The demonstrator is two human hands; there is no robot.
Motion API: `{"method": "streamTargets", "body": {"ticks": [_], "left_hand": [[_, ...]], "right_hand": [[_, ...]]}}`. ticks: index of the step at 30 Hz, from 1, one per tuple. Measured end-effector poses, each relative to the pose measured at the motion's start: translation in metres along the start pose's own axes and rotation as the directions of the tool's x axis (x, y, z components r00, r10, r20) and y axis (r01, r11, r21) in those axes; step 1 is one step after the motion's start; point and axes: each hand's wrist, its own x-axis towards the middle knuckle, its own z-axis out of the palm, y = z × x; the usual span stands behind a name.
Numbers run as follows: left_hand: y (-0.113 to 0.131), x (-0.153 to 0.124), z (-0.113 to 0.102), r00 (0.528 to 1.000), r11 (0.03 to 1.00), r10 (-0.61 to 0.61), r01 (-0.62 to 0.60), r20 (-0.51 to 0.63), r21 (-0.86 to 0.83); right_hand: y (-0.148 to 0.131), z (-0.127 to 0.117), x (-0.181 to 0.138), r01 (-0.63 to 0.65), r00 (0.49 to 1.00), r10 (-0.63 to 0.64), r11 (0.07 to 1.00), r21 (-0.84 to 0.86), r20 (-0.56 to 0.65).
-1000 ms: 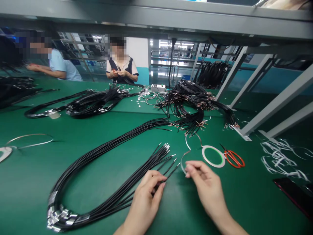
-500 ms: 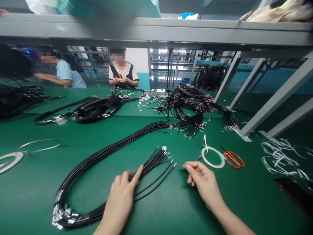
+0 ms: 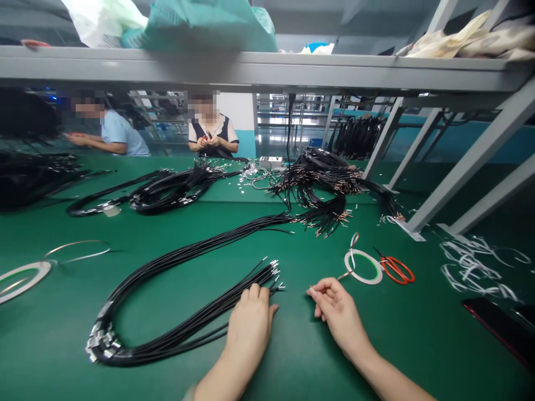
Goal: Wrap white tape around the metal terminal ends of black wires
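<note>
Left hand (image 3: 249, 320) has moved up the black cable bundle (image 3: 204, 321) toward the cut ends since 0.5 s ago; the two loose cables that were splayed out on the near side now run in under it. Right hand (image 3: 340, 317) about where it was. Left: palm down over the cables, bright tips (image 3: 275, 268) poking out past the fingers; can't tell how tight that grip is, fingertips hidden. Right: grip pinched together, thumb to fingers, off to the right of the tips; anything in it is too small to make out. Bundle lies in a U on the green tabletop (image 3: 301, 356), silver wraps (image 3: 100, 341) at the bend. White tape roll (image 3: 350, 269) just beyond right hand, orange-handled scissors (image 3: 397, 269) beside it, white strips (image 3: 476, 270) further right.
</note>
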Motion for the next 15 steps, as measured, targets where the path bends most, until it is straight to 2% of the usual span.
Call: {"method": "streamTargets", "body": {"ticks": [2,4,6,8,10,12,14,15], "left_hand": [[0.006,0.006,0.001,0.999,0.999,-0.038,0.038,0.022,0.015],[0.003,0.007,0.002,1.0,0.998,-0.029,0.029,0.011,-0.057],[-0.003,0.008,0.003,0.999,0.982,-0.004,-0.002,-0.033,-0.188],[-0.005,0.01,0.005,0.997,0.924,0.001,-0.031,-0.078,-0.382],[-0.001,0.015,0.007,0.997,0.777,-0.024,-0.031,-0.079,-0.629],[0.005,0.02,0.007,0.999,0.525,-0.04,0.022,0.002,-0.851],[0.012,0.022,0.006,0.993,0.257,-0.023,0.118,0.116,-0.959],[0.014,0.021,0.005,0.986,0.157,-0.016,0.165,0.165,-0.974]], "right_hand": [[0.001,-0.003,-0.001,0.002,1.0,-0.002,0.999,-0.048,0.013],[0.0,-0.004,-0.002,-0.014,1.0,0.014,0.996,-0.092,0.007],[-0.005,-0.003,-0.003,-0.034,0.999,0.033,0.994,-0.107,-0.007],[-0.011,0.0,-0.003,-0.04,0.999,0.04,0.994,-0.102,-0.004],[-0.02,0.005,-0.002,-0.03,0.999,0.032,0.994,-0.108,0.019],[-0.028,0.009,0.001,-0.016,1.0,0.019,0.991,-0.131,0.022],[-0.035,0.014,0.004,-0.01,1.0,0.011,0.99,-0.139,0.01],[-0.038,0.016,0.004,-0.01,1.0,0.011,0.991,-0.131,0.006]]}}
